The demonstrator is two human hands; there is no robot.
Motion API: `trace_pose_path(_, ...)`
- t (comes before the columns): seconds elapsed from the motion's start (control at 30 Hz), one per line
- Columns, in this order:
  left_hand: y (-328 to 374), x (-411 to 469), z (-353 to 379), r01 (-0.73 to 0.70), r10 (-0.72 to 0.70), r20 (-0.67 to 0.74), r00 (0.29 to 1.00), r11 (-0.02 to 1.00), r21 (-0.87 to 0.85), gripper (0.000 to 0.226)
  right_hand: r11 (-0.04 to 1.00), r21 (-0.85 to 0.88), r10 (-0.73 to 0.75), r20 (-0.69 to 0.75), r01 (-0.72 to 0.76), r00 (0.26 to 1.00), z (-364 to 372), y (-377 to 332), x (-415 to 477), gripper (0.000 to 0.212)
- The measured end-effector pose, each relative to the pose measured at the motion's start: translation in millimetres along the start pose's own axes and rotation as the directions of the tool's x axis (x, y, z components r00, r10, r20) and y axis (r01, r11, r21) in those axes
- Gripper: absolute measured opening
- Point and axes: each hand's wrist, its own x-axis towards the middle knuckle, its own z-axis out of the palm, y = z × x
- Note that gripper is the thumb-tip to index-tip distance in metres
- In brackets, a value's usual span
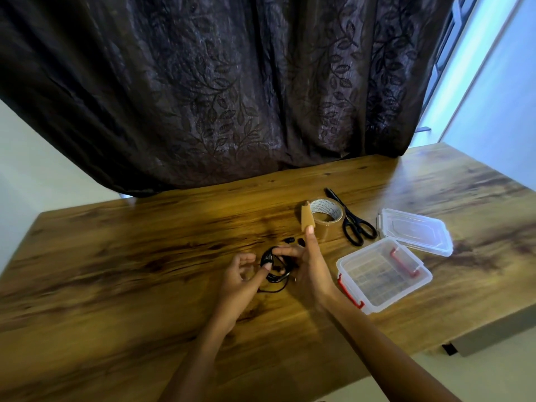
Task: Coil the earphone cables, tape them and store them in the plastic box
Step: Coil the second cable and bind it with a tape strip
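A black earphone cable is wound into a small coil just above the wooden table, between my hands. My left hand touches the coil's left side with its index fingertip, and its other fingers curl loosely. My right hand grips the coil from the right with thumb and lower fingers. One raised finger of that hand carries a cut strip of brown tape stuck to its tip. Two black earbuds lie just behind the coil. The open clear plastic box with red clips stands to the right.
A brown tape roll and black scissors lie behind my right hand. The box's clear lid rests behind the box. A dark patterned curtain hangs along the table's far edge.
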Motion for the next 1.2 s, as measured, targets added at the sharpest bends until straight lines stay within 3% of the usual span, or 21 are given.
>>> trace_pose_path(0.1, 16.9, 6.0, -9.7, -0.05, 0.051, 0.082, 0.995, 0.999, -0.008, 0.038, 0.983, -0.182, -0.024, 0.043, 0.031, 0.999, -2.9, -20.6, 4.4, 0.097)
trace_pose_path(0.23, 48.2, 10.9, -19.4, -0.115, 0.131, 0.317, 0.939, 0.991, -0.069, 0.049, 0.92, -0.378, -0.041, 0.166, 0.102, 0.985, 3.0, -48.2, 4.0, 0.102)
trace_pose_path(0.33, 69.3, 12.2, -21.2, -0.084, 0.106, 0.427, 0.898, 0.994, -0.069, 0.044, 0.884, -0.445, -0.039, 0.235, 0.143, 0.971, 7.0, -68.0, -0.2, 0.105)
trace_pose_path(0.43, 79.6, 13.5, -20.8, -0.043, 0.081, 0.445, 0.892, 0.995, -0.095, 0.032, 0.856, -0.485, -0.048, 0.27, 0.179, 0.962, 7.5, -83.4, -2.7, 0.107)
trace_pose_path(0.67, 84.7, 13.3, -19.2, 0.08, 0.049, 0.615, 0.787, 0.98, -0.181, 0.053, 0.824, -0.508, -0.066, 0.354, 0.251, 0.933, 8.6, -98.7, -8.2, 0.106)
trace_pose_path(0.87, 87.6, 11.9, -16.7, 0.179, 0.023, 0.602, 0.798, 0.945, -0.273, 0.049, 0.819, -0.506, -0.121, 0.311, 0.271, 0.943, 7.5, -101.1, -8.8, 0.105)
trace_pose_path(1.0, 87.6, 12.5, -10.4, 0.23, 0.015, 0.523, 0.852, 0.887, -0.4, 0.019, 0.858, -0.442, -0.159, 0.256, 0.262, 0.953, 8.2, -101.4, -9.4, 0.093)
trace_pose_path(1.1, 90.0, 10.1, -5.0, 0.169, 0.052, 0.444, 0.894, 0.88, -0.444, 0.006, 0.877, -0.398, -0.209, 0.189, 0.27, 0.959, 7.2, -102.0, -9.9, 0.086)
trace_pose_path(1.2, 92.8, 9.0, -3.3, 0.076, 0.082, 0.344, 0.935, 0.903, -0.422, 0.003, 0.949, -0.26, -0.134, 0.178, 0.178, 0.975, -0.2, -98.4, -10.8, 0.087)
